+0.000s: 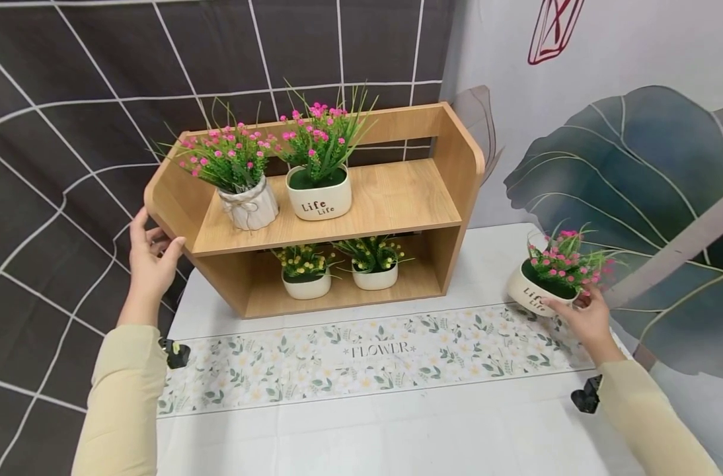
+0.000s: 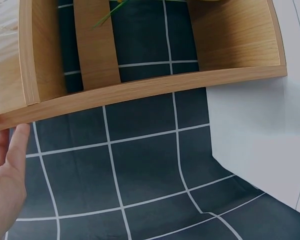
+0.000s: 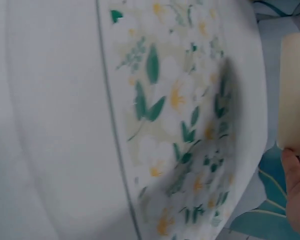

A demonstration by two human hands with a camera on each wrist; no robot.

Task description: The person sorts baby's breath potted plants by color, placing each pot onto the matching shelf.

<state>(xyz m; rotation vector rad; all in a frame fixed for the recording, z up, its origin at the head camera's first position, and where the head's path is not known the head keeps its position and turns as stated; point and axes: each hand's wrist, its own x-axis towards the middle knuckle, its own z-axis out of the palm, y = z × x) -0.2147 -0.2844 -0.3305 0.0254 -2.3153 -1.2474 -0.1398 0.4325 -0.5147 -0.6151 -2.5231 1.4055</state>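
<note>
My left hand (image 1: 149, 268) grips the left side panel of a two-tier wooden shelf (image 1: 397, 198), thumb toward the front and fingers round the outer side. In the left wrist view the fingers (image 2: 17, 145) lie against the edge of that panel. At the right, my right hand (image 1: 589, 324) holds a cream oval flowerpot (image 1: 531, 291) lettered "Life", filled with pink artificial flowers (image 1: 566, 258). This pot tilts slightly over the right end of the printed runner. Only part of the pot (image 3: 294, 95) shows in the right wrist view, with fingertips at its lower end.
A whitish tied pot (image 1: 251, 206) and another "Life" pot (image 1: 320, 198), both with pink flowers, stand on the upper tier. Below are two white pots, one left (image 1: 306, 285) and one right (image 1: 375, 276), with yellow flowers. A floral runner (image 1: 379, 354) crosses the white table (image 1: 361, 436).
</note>
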